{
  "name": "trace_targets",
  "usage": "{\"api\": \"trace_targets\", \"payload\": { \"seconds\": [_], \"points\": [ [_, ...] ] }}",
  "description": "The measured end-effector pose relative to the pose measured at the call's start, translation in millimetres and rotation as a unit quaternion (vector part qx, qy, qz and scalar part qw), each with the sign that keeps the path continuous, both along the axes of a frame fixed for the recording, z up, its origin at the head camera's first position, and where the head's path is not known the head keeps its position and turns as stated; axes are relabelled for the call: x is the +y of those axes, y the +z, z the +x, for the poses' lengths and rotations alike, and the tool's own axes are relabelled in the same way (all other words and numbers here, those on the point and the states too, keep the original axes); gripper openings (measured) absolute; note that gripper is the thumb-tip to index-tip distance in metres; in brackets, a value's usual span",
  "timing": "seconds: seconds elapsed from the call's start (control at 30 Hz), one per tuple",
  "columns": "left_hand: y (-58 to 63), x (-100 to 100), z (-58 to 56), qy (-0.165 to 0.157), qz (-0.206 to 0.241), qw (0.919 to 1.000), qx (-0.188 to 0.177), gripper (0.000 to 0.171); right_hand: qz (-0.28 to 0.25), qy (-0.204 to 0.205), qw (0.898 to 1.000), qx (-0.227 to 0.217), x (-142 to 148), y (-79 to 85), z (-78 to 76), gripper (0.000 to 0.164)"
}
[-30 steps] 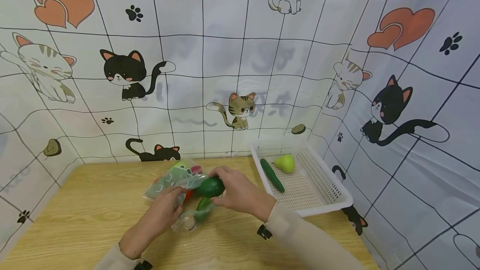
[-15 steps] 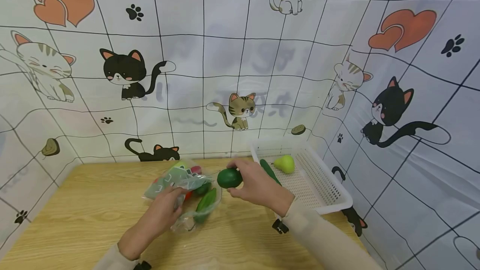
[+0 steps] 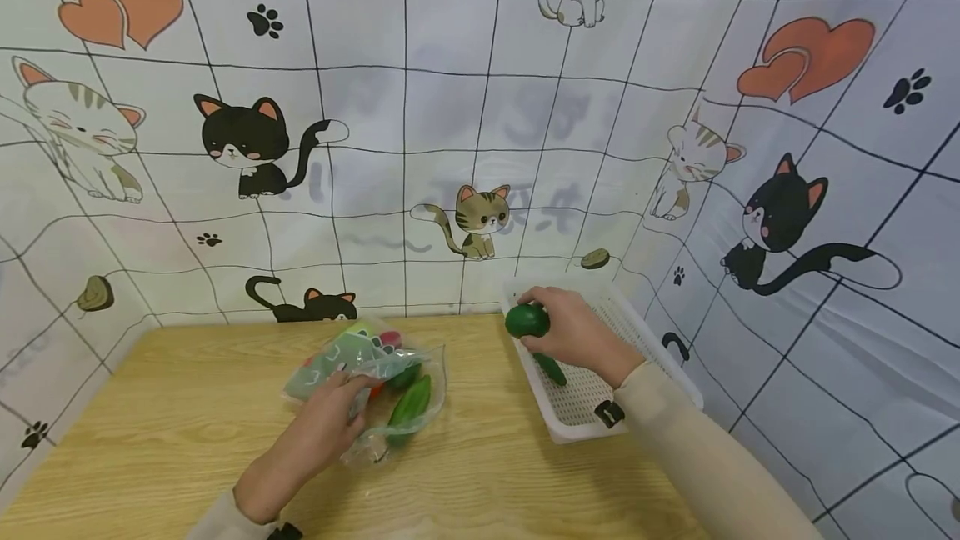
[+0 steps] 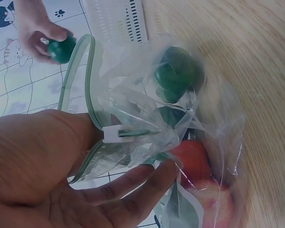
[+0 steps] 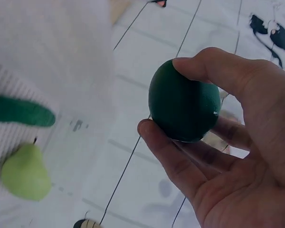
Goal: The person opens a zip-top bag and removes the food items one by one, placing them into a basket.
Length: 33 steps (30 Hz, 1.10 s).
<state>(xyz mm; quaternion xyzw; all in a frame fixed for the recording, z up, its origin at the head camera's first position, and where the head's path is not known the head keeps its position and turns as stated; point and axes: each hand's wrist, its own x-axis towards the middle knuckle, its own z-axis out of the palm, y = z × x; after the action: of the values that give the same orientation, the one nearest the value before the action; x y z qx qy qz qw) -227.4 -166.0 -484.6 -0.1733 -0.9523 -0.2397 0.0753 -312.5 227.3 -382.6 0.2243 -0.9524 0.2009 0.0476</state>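
Observation:
My right hand [image 3: 581,333] pinches a smooth, dark green egg-shaped fruit [image 3: 527,321] between thumb and fingertips, above the left side of the white basket [image 3: 564,433]. In the right wrist view, a cucumber [image 5: 21,110] and a green pear [image 5: 26,172] lie in that basket; the head view has the pear hidden behind the hand. With my left hand [image 3: 324,417] I hold the edge of a clear zip bag [image 4: 228,118], its green-lined mouth spread. Inside the bag are a long green vegetable [image 3: 411,404], a red piece [image 4: 192,159] and other dark green pieces.
Bag and basket both stand on a wooden table [image 3: 187,407], the bag left of the middle, the basket at the back right corner. A white cloth [image 3: 405,123] printed with cats hangs behind the table and along its sides.
My right hand has drawn the dark green fruit out of the bag's mouth and carried it right, over the basket. The left hand has stayed on the bag.

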Motion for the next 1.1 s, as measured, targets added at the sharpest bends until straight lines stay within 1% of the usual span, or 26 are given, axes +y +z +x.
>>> {"api": "trace_targets", "payload": {
  "seconds": [0.1,0.2,0.33,0.57,0.67,0.73,0.8,0.87,0.93,1.07,1.1],
  "points": [
    [0.3,-0.9,2.0,-0.001,-0.003,1.0000,0.004,0.042,0.012,-0.009,1.000,-0.013,16.6,-2.0,-12.2,0.054],
    [0.3,-1.5,3.8,-0.001,-0.007,0.9999,0.011,0.042,0.025,-0.022,0.999,-0.039,32.8,-2.9,-22.1,0.055],
    [0.5,-2.5,5.0,0.000,-0.006,0.9999,0.014,0.042,0.056,-0.059,0.994,-0.079,51.3,-4.4,-34.3,0.056],
    [0.4,-4.2,5.4,0.000,-0.004,0.9998,0.018,0.042,0.124,-0.118,0.977,-0.124,73.0,-6.9,-51.4,0.050],
    [0.8,-4.1,5.1,0.002,-0.004,0.9998,0.019,0.041,0.155,-0.139,0.968,-0.140,79.5,-11.8,-60.3,0.047],
    [1.4,-3.7,4.9,0.002,-0.004,0.9998,0.020,0.040,0.175,-0.153,0.961,-0.153,83.0,-16.2,-65.4,0.042],
    [2.0,-3.4,4.6,0.003,-0.003,0.9998,0.017,0.040,0.196,-0.158,0.954,-0.161,85.7,-20.3,-67.9,0.036],
    [2.2,-3.1,4.2,0.003,-0.003,0.9999,0.014,0.039,0.209,-0.158,0.950,-0.167,87.4,-24.3,-68.6,0.032],
    [1.9,-3.0,3.7,0.001,-0.005,0.9999,0.013,0.039,0.214,-0.158,0.948,-0.177,88.7,-28.9,-68.6,0.032],
    [1.1,-3.1,2.5,-0.001,-0.010,0.9998,0.018,0.040,0.215,-0.155,0.944,-0.195,90.5,-37.9,-70.2,0.038],
    [1.0,-3.2,2.3,-0.002,-0.012,0.9998,0.018,0.040,0.217,-0.151,0.945,-0.193,95.0,-44.0,-74.5,0.039]
  ]
}}
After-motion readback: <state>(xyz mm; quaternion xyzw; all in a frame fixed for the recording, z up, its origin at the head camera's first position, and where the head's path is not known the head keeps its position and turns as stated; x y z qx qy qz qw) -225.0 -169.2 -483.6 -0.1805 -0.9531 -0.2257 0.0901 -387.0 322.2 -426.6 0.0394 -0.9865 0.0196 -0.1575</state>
